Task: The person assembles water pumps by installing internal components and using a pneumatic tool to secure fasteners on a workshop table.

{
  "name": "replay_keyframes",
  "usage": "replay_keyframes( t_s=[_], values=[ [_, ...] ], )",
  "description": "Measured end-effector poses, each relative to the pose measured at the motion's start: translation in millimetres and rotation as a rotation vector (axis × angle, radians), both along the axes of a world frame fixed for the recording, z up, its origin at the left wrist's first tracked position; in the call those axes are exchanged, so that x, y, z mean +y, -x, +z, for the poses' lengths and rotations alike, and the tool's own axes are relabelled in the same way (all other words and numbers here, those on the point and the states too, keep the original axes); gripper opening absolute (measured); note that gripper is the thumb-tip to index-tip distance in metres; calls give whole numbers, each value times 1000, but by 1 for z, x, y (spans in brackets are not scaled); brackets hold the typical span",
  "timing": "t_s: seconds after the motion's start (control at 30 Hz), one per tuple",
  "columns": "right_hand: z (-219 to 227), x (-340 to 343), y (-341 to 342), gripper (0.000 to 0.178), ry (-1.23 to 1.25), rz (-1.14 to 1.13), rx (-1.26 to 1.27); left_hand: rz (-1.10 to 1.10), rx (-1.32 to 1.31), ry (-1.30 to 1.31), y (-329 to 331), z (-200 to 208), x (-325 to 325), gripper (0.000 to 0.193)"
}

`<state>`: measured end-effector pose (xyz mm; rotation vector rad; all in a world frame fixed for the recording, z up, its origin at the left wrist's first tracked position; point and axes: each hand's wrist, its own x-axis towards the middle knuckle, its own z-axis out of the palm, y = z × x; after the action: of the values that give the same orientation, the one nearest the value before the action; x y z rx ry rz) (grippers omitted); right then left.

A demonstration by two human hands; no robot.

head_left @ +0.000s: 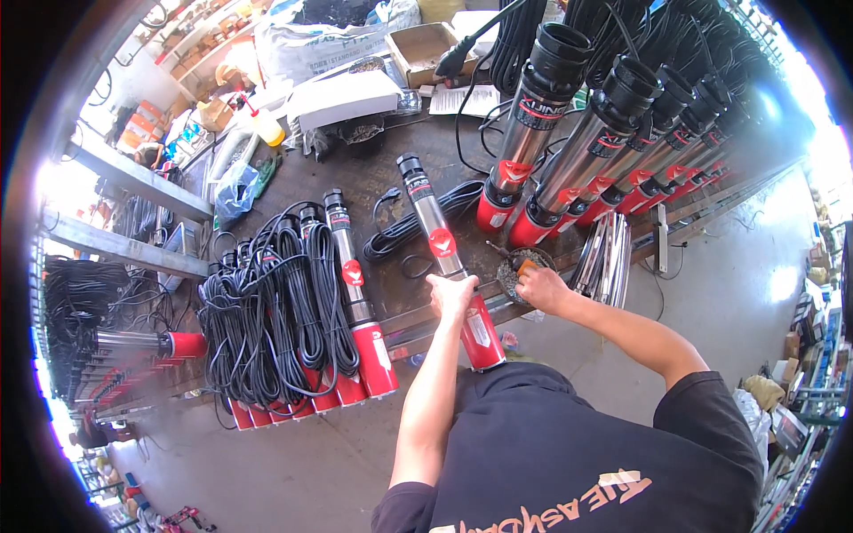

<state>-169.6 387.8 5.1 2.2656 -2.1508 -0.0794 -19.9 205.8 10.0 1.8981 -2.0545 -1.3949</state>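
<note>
A slim submersible pump [433, 222] with a steel body and red lower end lies slanting across the bench edge, its red end toward me. My left hand [451, 293] is wrapped round it where the steel meets the red. My right hand [540, 289] is closed over a round bowl [506, 289] of small metal parts. From its fingers shows an orange-handled tool [528, 266] with a dark end; its exact kind is hard to make out. Behind the pump lies a coiled black cable [413, 222] with a plug.
Several finished-looking pumps with bundled black cables [275, 302] lie at the left. A row of larger pumps [533, 124] stands at the right, beside a bundle of steel strips [606, 258]. Farther back are an open cardboard box [426, 49], a white box [345, 98] and a yellow bottle [267, 129].
</note>
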Motion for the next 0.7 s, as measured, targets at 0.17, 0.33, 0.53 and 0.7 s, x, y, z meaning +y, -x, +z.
replay_keyframes(
  t_s=[0.17,0.33,0.53,0.7],
  values=[
    [-5,0,-1,13,-31,-22,34,14,39,-32,-4,0,-1,88],
    [-1,-10,-2,14,-40,-83,-56,131,271,-49,-24,-53,-15,84],
    [17,-8,-3,16,71,-355,-294,180,680,-396,-40,-64,-25,76],
    [24,-53,-25,17,264,-438,-975,119,778,-543,-46,-68,-33,68]
  ],
)
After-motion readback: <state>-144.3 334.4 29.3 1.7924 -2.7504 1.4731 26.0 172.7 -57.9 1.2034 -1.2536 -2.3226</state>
